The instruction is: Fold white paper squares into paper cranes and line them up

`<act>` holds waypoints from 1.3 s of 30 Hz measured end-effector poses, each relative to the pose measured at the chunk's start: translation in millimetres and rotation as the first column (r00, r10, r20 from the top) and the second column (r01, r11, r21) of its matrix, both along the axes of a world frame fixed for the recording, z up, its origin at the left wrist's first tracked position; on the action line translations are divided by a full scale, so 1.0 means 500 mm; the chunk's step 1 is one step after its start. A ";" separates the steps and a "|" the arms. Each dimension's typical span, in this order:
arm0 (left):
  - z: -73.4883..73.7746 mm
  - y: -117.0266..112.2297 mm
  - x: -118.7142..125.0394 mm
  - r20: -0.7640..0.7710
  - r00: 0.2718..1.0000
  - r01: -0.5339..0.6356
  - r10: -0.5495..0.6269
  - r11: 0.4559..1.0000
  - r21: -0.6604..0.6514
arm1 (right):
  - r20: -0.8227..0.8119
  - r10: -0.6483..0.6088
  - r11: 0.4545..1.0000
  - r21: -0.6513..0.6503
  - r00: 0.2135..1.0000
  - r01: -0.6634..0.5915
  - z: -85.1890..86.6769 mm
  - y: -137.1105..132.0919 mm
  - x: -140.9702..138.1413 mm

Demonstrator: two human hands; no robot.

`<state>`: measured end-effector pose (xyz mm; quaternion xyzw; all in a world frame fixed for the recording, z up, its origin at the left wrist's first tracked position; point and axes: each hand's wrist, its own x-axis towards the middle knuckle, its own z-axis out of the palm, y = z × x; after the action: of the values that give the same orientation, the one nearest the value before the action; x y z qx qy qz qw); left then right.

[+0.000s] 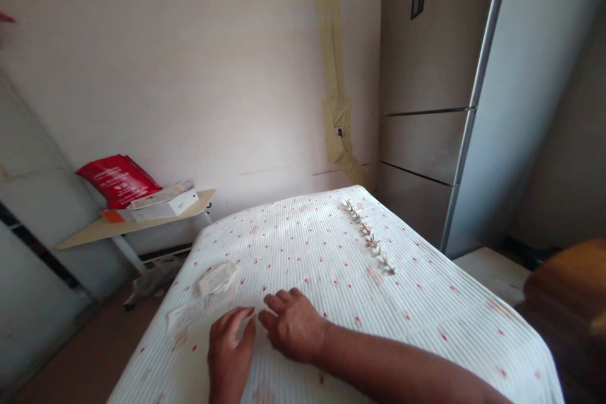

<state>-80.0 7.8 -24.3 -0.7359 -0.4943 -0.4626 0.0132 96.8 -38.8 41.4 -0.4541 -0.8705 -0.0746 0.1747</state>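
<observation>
My left hand is low in the view over the white cover, its thumb and fingertips bent toward each other. My right hand faces it from the right, fingers curled and thumb toward the left hand. The fingertips of both hands almost meet; something small and pale may be between them, but I cannot make it out. Just beyond the left hand lies a small stack of printed paper. Beside it, a printed paper strip rests flat. Farther off, several small folded pieces form a slanting row.
A white ribbed cover with red dots drapes the table. To the left, a side table bears a red bag and a white box. A grey refrigerator stands at the right, near a blurred brown object.
</observation>
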 end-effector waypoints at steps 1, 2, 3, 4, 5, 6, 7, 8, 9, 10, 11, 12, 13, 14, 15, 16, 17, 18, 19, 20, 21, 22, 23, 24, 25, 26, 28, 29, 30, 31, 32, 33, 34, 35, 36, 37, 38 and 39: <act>-0.001 0.010 -0.004 -0.027 0.999 -0.018 0.018 1.000 0.024 | 0.004 -0.020 1.000 -0.020 1.000 0.020 0.003 0.020 0.003; -0.001 0.020 -0.008 -0.058 0.998 -0.035 0.038 0.998 0.046 | 0.002 -0.041 0.998 -0.043 0.999 0.041 0.004 0.039 0.006; -0.001 0.031 -0.013 -0.108 0.993 -0.036 0.042 0.997 0.061 | -0.002 -0.068 0.995 -0.069 0.998 0.068 0.001 0.056 0.008; -0.001 0.042 -0.017 -0.163 0.985 -0.037 0.048 0.997 0.071 | -0.003 -0.095 0.990 -0.103 0.995 0.094 -0.004 0.070 0.009; 0.000 0.052 -0.021 -0.217 0.974 -0.051 0.066 0.996 0.075 | -0.007 -0.126 0.983 -0.137 0.992 0.124 -0.011 0.083 0.010; 0.003 0.060 -0.025 -0.265 0.960 -0.068 0.086 0.995 0.079 | -0.013 -0.151 0.975 -0.170 0.988 0.146 -0.019 0.093 0.010; 0.006 0.067 -0.028 -0.312 0.944 -0.084 0.104 0.994 0.077 | -0.019 -0.167 0.966 -0.203 0.986 0.159 -0.028 0.101 0.010; 0.010 0.073 -0.029 -0.349 0.928 -0.112 0.132 0.991 0.075 | -0.026 -0.192 0.956 -0.232 0.981 0.181 -0.037 0.107 0.009; 0.014 0.078 -0.030 -0.382 0.909 -0.151 0.168 0.986 0.075 | -0.029 -0.208 0.947 -0.256 0.978 0.194 -0.045 0.111 0.008; 0.018 0.083 -0.031 -0.408 0.888 -0.202 0.214 0.977 0.072 | -0.040 -0.225 0.941 -0.268 0.973 0.207 -0.053 0.114 0.008; 0.022 0.087 -0.031 -0.430 0.868 -0.243 0.250 0.967 0.073 | -0.052 -0.235 0.938 -0.272 0.971 0.213 -0.059 0.115 0.007; 0.024 0.092 -0.032 -0.451 0.850 -0.269 0.272 0.960 0.071 | -0.061 -0.246 0.935 -0.280 0.967 0.220 -0.065 0.116 0.006; 0.026 0.097 -0.033 -0.461 0.835 -0.305 0.300 0.950 0.065 | -0.072 -0.254 0.934 -0.277 0.964 0.225 -0.068 0.116 0.006; 0.026 0.102 -0.035 -0.469 0.824 -0.332 0.318 0.942 0.055 | -0.079 -0.254 0.936 -0.270 0.964 0.225 -0.071 0.115 0.006; 0.026 0.108 -0.038 -0.474 0.817 -0.352 0.329 0.935 0.042 | -0.083 -0.257 0.937 -0.265 0.963 0.227 -0.073 0.115 0.006; 0.025 0.114 -0.041 -0.475 0.814 -0.366 0.333 0.930 0.025 | -0.083 -0.258 0.938 -0.261 0.963 0.229 -0.075 0.115 0.007; 0.024 0.119 -0.044 -0.473 0.816 -0.374 0.333 0.927 0.006 | -0.086 -0.260 0.939 -0.253 0.962 0.231 -0.076 0.114 0.007; 0.023 0.124 -0.047 -0.468 0.820 -0.381 0.331 0.925 -0.013 | -0.085 -0.257 0.941 -0.250 0.963 0.229 -0.077 0.114 0.008; 0.022 0.128 -0.049 -0.462 0.825 -0.383 0.325 0.923 -0.034 | -0.084 -0.259 0.941 -0.247 0.962 0.232 -0.078 0.114 0.008; 0.022 0.130 -0.051 -0.449 0.829 -0.398 0.335 0.916 -0.053 | -0.083 -0.252 0.943 -0.243 0.964 0.226 -0.080 0.115 0.009; 0.022 0.131 -0.052 -0.443 0.832 -0.404 0.333 0.911 -0.076 | -0.081 -0.251 0.945 -0.236 0.965 0.226 -0.082 0.115 0.009; 0.024 0.130 -0.052 -0.437 0.836 -0.411 0.333 0.906 -0.097 | -0.075 -0.252 0.947 -0.223 0.965 0.230 -0.084 0.116 0.010; 0.025 0.129 -0.051 -0.428 0.837 -0.427 0.342 0.897 -0.118 | -0.068 -0.264 0.946 -0.215 0.962 0.244 -0.087 0.116 0.010; 0.027 0.127 -0.050 -0.427 0.836 -0.437 0.343 0.888 -0.141 | -0.056 -0.263 0.946 -0.212 0.963 0.246 -0.090 0.117 0.011; 0.028 0.126 -0.049 -0.424 0.837 -0.449 0.347 0.878 -0.168 | -0.041 -0.249 0.948 -0.214 0.968 0.235 -0.093 0.117 0.012; 0.029 0.125 -0.047 -0.423 0.837 -0.459 0.348 0.867 -0.195 | -0.034 -0.246 0.950 -0.205 0.969 0.234 -0.097 0.119 0.013; 0.028 0.125 -0.045 -0.421 0.835 -0.479 0.354 0.845 -0.239 | -0.027 -0.252 0.956 -0.164 0.967 0.244 -0.104 0.122 0.015; 0.026 0.125 -0.045 -0.420 0.836 -0.482 0.354 0.839 -0.252 | -0.024 -0.254 0.959 -0.137 0.967 0.249 -0.108 0.123 0.016; 0.023 0.127 -0.046 -0.422 0.838 -0.476 0.346 0.842 -0.254 | -0.017 -0.244 0.964 -0.110 0.970 0.241 -0.112 0.125 0.017; 0.019 0.128 -0.046 -0.424 0.836 -0.479 0.348 0.840 -0.255 | -0.013 -0.232 0.969 -0.088 0.973 0.230 -0.116 0.127 0.018; 0.014 0.129 -0.047 -0.429 0.833 -0.484 0.350 0.836 -0.259 | -0.014 -0.226 0.972 -0.071 0.974 0.225 -0.119 0.128 0.019; 0.009 0.130 -0.048 -0.437 0.829 -0.489 0.350 0.832 -0.262 | -0.016 -0.226 0.973 -0.058 0.974 0.225 -0.122 0.130 0.020; 0.005 0.132 -0.048 -0.442 0.823 -0.500 0.357 0.825 -0.265 | -0.016 -0.216 0.975 -0.053 0.976 0.215 -0.125 0.131 0.021; 0.001 0.133 -0.049 -0.450 0.818 -0.504 0.358 0.822 -0.264 | -0.016 -0.210 0.977 -0.049 0.978 0.209 -0.127 0.133 0.022; -0.003 0.134 -0.050 -0.457 0.815 -0.507 0.356 0.820 -0.265 | -0.016 -0.204 0.978 -0.047 0.979 0.203 -0.129 0.134 0.023; -0.005 0.135 -0.050 -0.464 0.812 -0.508 0.353 0.819 -0.267 | -0.017 -0.199 0.979 -0.045 0.980 0.199 -0.130 0.135 0.024; -0.007 0.136 -0.050 -0.471 0.812 -0.506 0.345 0.819 -0.271 | -0.018 -0.199 0.979 -0.042 0.980 0.198 -0.132 0.136 0.025; -0.008 0.136 -0.050 -0.476 0.812 -0.503 0.337 0.819 -0.278 | -0.020 -0.200 0.979 -0.038 0.980 0.199 -0.133 0.137 0.025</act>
<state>-105.1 75.8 -28.1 -0.6719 -0.7156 -0.1767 0.0724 109.4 29.6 -25.1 -0.5432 -0.8195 -0.0707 0.1682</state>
